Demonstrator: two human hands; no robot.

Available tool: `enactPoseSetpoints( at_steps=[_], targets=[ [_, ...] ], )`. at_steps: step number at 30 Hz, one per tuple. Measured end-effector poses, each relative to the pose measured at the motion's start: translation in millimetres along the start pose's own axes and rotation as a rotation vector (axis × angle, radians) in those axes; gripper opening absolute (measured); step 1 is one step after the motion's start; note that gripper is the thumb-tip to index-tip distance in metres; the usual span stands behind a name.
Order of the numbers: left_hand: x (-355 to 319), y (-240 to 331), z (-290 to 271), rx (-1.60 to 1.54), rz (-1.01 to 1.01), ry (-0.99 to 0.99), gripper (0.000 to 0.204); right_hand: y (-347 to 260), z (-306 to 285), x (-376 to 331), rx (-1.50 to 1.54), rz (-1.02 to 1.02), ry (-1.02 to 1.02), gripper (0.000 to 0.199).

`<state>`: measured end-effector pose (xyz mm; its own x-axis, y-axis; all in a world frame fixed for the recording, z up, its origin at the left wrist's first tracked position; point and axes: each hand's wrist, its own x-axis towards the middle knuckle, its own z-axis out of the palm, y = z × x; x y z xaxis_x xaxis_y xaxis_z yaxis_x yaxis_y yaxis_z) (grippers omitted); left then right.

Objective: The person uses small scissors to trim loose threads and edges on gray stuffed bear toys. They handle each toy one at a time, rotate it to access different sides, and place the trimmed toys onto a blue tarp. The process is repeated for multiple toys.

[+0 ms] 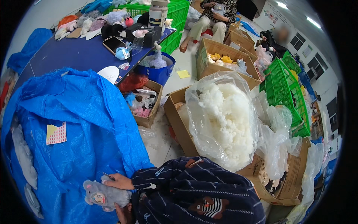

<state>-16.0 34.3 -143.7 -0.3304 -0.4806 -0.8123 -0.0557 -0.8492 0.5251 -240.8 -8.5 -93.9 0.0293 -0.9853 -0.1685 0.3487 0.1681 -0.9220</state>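
Note:
A small grey plush toy (101, 195) with a pink-and-white face lies against a big blue plastic sheet (74, 123) at the lower left. My left hand (121, 213) grips the toy from below, near the picture's lower edge, and is mostly hidden. Coming out of a dark striped sleeve, my right hand (120, 182) rests on top of the toy. It pinches a thin dark tool (107, 175) that points left. What kind of tool it is cannot be made out.
A clear bag of white stuffing (225, 119) sits in a cardboard box (175, 119) to my right. Around it stand more boxes with toys (223, 59), green crates (283, 89) and a blue table (74, 52) with plush parts. A seated person (212, 18) works at the back.

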Motion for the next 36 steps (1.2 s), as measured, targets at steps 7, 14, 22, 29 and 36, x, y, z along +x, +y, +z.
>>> enactPoseSetpoints(
  at_steps=[7, 14, 22, 29, 36],
  targets=[
    [1, -2, -10, 0.097, 0.157, -0.149, 0.057, 5, 2, 1, 0.017, -0.006, 0.012, 0.041],
    [2, -6, -7, 0.086, 0.142, -0.090, 0.062, 7, 1, 2, 0.045, 0.022, 0.009, 0.041],
    [-1, -7, -4, 0.073, 0.136, -0.093, 0.062, 9, -1, 3, 0.018, 0.053, 0.002, 0.042],
    [-1, -6, -3, 0.063, 0.125, -0.072, 0.061, 4, -2, 2, 0.025, 0.066, -0.010, 0.041],
    [-2, -3, 0, 0.041, 0.113, -0.073, 0.061, 2, -3, 1, 0.012, 0.082, -0.011, 0.041]
  ],
)
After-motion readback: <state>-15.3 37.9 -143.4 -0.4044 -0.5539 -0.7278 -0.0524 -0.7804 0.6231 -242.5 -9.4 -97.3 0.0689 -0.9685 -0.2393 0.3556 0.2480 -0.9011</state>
